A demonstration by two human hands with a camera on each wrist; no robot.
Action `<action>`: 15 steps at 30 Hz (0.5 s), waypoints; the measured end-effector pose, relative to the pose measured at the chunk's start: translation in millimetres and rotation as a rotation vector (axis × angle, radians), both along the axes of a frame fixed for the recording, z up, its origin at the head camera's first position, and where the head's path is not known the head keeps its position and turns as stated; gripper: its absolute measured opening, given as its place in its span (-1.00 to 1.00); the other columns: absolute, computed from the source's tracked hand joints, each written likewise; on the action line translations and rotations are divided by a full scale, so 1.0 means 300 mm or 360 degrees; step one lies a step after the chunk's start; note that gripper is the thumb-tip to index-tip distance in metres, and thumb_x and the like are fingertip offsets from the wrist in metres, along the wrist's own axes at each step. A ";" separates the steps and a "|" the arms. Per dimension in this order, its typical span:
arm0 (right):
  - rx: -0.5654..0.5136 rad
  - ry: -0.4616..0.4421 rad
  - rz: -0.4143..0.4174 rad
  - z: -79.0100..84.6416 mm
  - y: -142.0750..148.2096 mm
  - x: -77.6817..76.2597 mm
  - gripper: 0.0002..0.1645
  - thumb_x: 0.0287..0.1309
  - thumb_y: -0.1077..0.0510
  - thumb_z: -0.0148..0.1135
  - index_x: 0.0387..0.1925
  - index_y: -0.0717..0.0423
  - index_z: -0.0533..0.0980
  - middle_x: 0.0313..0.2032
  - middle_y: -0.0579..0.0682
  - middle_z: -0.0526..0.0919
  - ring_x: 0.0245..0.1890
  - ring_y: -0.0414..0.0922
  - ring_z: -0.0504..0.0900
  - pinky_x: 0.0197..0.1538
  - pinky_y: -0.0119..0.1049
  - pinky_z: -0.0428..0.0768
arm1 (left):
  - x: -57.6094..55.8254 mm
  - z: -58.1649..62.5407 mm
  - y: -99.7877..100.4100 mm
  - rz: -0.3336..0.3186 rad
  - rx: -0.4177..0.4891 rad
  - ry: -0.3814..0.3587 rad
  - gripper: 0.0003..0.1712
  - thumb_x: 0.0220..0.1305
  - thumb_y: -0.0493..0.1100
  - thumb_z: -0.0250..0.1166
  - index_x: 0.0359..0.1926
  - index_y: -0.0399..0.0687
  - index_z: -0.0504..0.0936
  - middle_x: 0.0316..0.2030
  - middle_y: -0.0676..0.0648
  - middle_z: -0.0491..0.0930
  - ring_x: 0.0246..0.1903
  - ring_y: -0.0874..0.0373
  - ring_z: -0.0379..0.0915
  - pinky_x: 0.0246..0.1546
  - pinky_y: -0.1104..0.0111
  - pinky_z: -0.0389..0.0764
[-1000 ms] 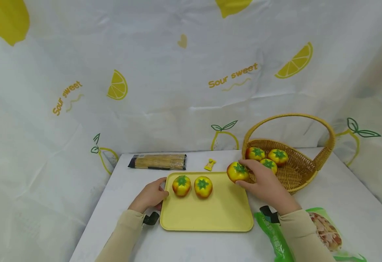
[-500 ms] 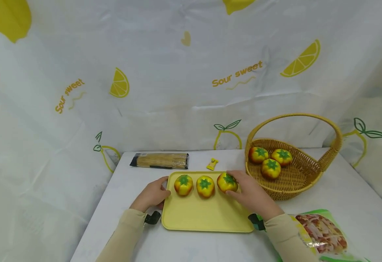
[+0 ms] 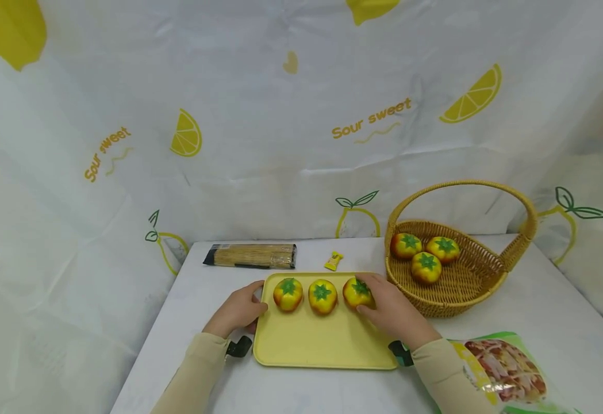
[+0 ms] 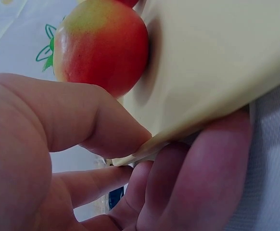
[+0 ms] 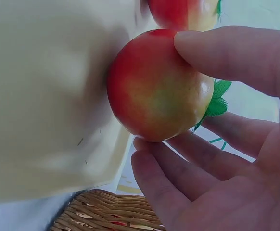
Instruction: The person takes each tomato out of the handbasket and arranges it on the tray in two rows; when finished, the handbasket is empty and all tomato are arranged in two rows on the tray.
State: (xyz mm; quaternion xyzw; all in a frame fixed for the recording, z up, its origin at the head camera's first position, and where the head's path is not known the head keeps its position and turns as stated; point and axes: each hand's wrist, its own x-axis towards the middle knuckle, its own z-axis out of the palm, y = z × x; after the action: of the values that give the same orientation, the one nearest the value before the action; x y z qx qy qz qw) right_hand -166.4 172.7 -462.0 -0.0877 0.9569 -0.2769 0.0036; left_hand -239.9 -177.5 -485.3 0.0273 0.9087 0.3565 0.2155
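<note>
On a pale yellow tray [image 3: 322, 348] three red-and-yellow fruits with green leafy tops stand in a row along the far side. My left hand [image 3: 239, 309] grips the tray's left rim, thumb on top and fingers underneath, as the left wrist view shows. Nearest to it is the left fruit [image 3: 288, 294], and the middle fruit [image 3: 323, 296] stands beside that one. My right hand [image 3: 391, 307] holds the right fruit [image 5: 159, 86] between thumb and fingers, at the tray's far right part. In the head view the fingers partly cover this fruit.
A wicker basket [image 3: 474, 305] with a tall handle holds three more such fruits at the back right. Behind the tray lie a packet of thin sticks [image 3: 252, 256] and a small yellow wrapped sweet [image 3: 334, 261]. A green-edged food bag [image 3: 508, 368] lies beneath the right forearm.
My right hand has carried its fruit from beside the basket leftward and down onto the tray, in line with the other two. The left hand has stayed on the tray's rim.
</note>
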 end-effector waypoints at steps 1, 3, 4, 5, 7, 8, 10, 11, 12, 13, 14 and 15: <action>0.0004 0.0000 -0.0002 -0.002 -0.001 0.000 -0.19 0.34 0.16 0.49 0.53 0.20 0.39 0.44 0.23 0.53 0.43 0.22 0.56 0.44 0.23 0.57 | 0.000 -0.001 -0.001 -0.0001 0.0002 0.0004 -0.17 0.47 -0.12 0.34 0.67 0.02 0.28 -0.17 -0.12 0.64 -0.56 0.05 0.64 -0.51 0.27 0.73; 0.0019 0.0006 0.0003 -0.003 -0.004 -0.001 -0.19 0.34 0.16 0.50 0.52 0.22 0.39 0.43 0.25 0.53 0.42 0.23 0.57 0.44 0.24 0.57 | 0.000 -0.003 -0.002 -0.0003 0.0004 0.0011 -0.17 0.47 -0.12 0.34 0.67 0.01 0.28 -0.18 -0.11 0.64 -0.56 0.05 0.63 -0.52 0.27 0.73; 0.0024 0.0007 0.0004 -0.005 -0.004 -0.001 -0.19 0.34 0.16 0.50 0.52 0.22 0.39 0.43 0.25 0.53 0.43 0.23 0.56 0.44 0.24 0.57 | 0.000 -0.004 -0.002 -0.0004 0.0006 0.0012 -0.17 0.47 -0.12 0.34 0.67 0.01 0.28 -0.18 -0.11 0.64 -0.56 0.06 0.63 -0.52 0.27 0.73; 0.0026 0.0003 0.0003 -0.005 -0.006 -0.001 -0.18 0.34 0.15 0.50 0.52 0.22 0.39 0.43 0.25 0.53 0.43 0.24 0.56 0.44 0.24 0.57 | 0.000 -0.004 -0.003 -0.0005 0.0009 0.0015 -0.17 0.47 -0.12 0.34 0.67 0.01 0.28 -0.18 -0.11 0.64 -0.56 0.06 0.63 -0.52 0.27 0.73; 0.0027 0.0000 0.0002 -0.005 -0.007 -0.001 -0.19 0.34 0.15 0.50 0.52 0.22 0.40 0.43 0.25 0.53 0.42 0.23 0.56 0.44 0.24 0.57 | 0.000 -0.007 -0.004 -0.0008 0.0013 0.0019 -0.18 0.47 -0.13 0.34 0.67 0.01 0.28 -0.18 -0.11 0.64 -0.56 0.06 0.63 -0.52 0.27 0.73; 0.0032 0.0004 0.0007 -0.005 -0.008 -0.001 -0.19 0.34 0.15 0.50 0.52 0.22 0.40 0.43 0.25 0.53 0.42 0.24 0.57 0.44 0.25 0.57 | 0.000 -0.007 -0.005 -0.0010 0.0012 0.0021 -0.17 0.47 -0.13 0.34 0.67 0.01 0.28 -0.19 -0.11 0.64 -0.56 0.06 0.63 -0.52 0.28 0.73; 0.0033 0.0001 0.0003 -0.004 -0.008 -0.002 -0.19 0.33 0.14 0.51 0.51 0.22 0.41 0.42 0.25 0.54 0.42 0.23 0.57 0.44 0.25 0.57 | 0.001 -0.007 -0.005 -0.0010 0.0011 0.0024 -0.17 0.46 -0.13 0.33 0.67 0.01 0.28 -0.19 -0.11 0.64 -0.56 0.06 0.63 -0.52 0.28 0.73; 0.0033 0.0000 -0.0002 -0.003 -0.008 -0.002 -0.19 0.32 0.13 0.52 0.50 0.21 0.42 0.42 0.24 0.54 0.41 0.23 0.57 0.44 0.25 0.57 | 0.001 -0.006 -0.004 -0.0009 0.0010 0.0024 -0.17 0.46 -0.13 0.33 0.67 0.01 0.28 -0.19 -0.11 0.64 -0.56 0.06 0.63 -0.53 0.28 0.73; 0.0032 0.0000 -0.0003 -0.003 -0.008 -0.002 -0.19 0.32 0.13 0.52 0.50 0.21 0.42 0.41 0.24 0.54 0.41 0.23 0.58 0.43 0.25 0.57 | 0.001 -0.006 -0.004 -0.0008 0.0010 0.0021 -0.17 0.47 -0.13 0.33 0.67 0.01 0.28 -0.19 -0.11 0.64 -0.56 0.06 0.63 -0.52 0.28 0.73; 0.0032 -0.0004 -0.0009 -0.001 -0.007 -0.002 -0.19 0.32 0.13 0.53 0.50 0.21 0.42 0.41 0.24 0.55 0.41 0.23 0.58 0.43 0.25 0.57 | 0.002 -0.004 -0.003 -0.0006 0.0012 0.0019 -0.17 0.47 -0.13 0.33 0.67 0.01 0.28 -0.19 -0.11 0.64 -0.56 0.06 0.63 -0.52 0.28 0.73; 0.0033 -0.0005 -0.0011 -0.001 -0.006 -0.002 -0.19 0.31 0.13 0.53 0.50 0.21 0.42 0.41 0.23 0.55 0.41 0.23 0.58 0.43 0.25 0.57 | 0.002 -0.003 -0.003 -0.0005 0.0014 0.0015 -0.17 0.47 -0.13 0.33 0.67 0.00 0.28 -0.19 -0.11 0.64 -0.56 0.06 0.63 -0.52 0.28 0.73; 0.0027 -0.0013 -0.0020 0.000 -0.005 -0.001 -0.19 0.31 0.12 0.53 0.50 0.20 0.43 0.41 0.23 0.55 0.41 0.23 0.57 0.44 0.25 0.57 | 0.002 -0.003 -0.002 -0.0004 0.0014 0.0012 -0.17 0.47 -0.12 0.34 0.67 0.00 0.28 -0.18 -0.11 0.64 -0.55 0.06 0.62 -0.52 0.28 0.73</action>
State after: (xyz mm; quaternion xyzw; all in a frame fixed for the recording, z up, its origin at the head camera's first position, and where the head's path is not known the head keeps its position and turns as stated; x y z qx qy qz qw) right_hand -166.7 171.1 -461.9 -0.0806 0.9597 -0.2692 0.0066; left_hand -239.2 -178.2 -486.1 0.0308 0.9078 0.3603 0.2124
